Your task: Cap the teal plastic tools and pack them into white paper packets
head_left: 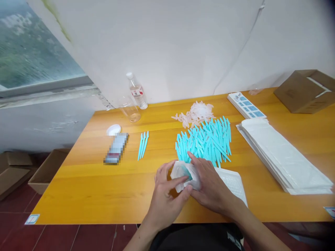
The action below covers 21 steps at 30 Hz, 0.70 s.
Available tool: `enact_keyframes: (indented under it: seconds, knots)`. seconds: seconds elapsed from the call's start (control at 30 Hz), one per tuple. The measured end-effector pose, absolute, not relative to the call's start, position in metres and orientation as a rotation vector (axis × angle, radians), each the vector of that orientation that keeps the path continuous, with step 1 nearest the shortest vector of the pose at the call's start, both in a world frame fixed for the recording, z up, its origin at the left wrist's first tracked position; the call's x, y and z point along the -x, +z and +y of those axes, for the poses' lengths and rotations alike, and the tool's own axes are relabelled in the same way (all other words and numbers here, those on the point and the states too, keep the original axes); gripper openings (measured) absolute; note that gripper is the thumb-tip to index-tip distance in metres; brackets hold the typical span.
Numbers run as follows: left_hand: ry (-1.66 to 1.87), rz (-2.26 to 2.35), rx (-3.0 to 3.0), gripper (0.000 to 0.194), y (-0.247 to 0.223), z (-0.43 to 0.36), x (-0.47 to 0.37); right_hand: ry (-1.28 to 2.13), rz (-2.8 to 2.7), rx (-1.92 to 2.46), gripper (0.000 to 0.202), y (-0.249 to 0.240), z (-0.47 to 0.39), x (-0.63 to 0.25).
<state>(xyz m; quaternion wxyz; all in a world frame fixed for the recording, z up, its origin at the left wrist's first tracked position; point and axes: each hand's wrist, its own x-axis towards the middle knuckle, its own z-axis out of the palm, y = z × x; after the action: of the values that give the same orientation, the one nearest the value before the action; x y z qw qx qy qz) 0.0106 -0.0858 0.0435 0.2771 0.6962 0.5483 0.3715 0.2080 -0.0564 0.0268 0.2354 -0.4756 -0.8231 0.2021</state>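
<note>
Close to the table's front edge, both my hands are around the mouth of a white padded envelope (178, 170), which is spread and faces me. Something teal (187, 172) shows inside it. My left hand (166, 190) grips the rim from the left, with a finger reaching over the opening. From the right, my right hand (210, 183) wraps the envelope's side. A white padded piece (232, 179) sticks out beyond my right wrist; whether it belongs to the same envelope I cannot tell. Just past my hands lies a heap of teal eyebrow razors (206, 139).
Behind the razors sits a pile of translucent pinkish pieces (200, 113). Right: stacked white envelopes (285, 157), printed cards (247, 105), a cardboard box (303, 92). Left: three teal razors (143, 145), a phone (116, 150), a white lid (113, 130), a clear jar (131, 111), a water bottle (137, 92).
</note>
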Motion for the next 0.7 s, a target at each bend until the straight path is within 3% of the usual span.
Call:
enact_keyframes:
  seconds: [0.2, 0.3, 0.43, 0.7]
  knots:
    - [1.054, 1.929, -1.882, 0.026, 0.036, -0.031, 0.065, 0.610, -2.249, 1.301, 0.088, 0.028, -0.061, -0.208]
    - [0.592, 2.291, -1.968, 0.033, 0.023, 0.018, 0.087, 0.607, -2.270, 1.289, 0.090, 0.030, -0.063, -0.206]
    - [0.000, 2.403, -1.982, 0.038, 0.017, 0.058, 0.077, 0.606, -2.258, 1.300, 0.089, 0.031, -0.064, -0.207]
    - [-0.240, 2.339, -2.040, 0.037, 0.023, 0.071, 0.065, 0.565, -2.264, 1.321, 0.089, 0.025, -0.062, -0.211]
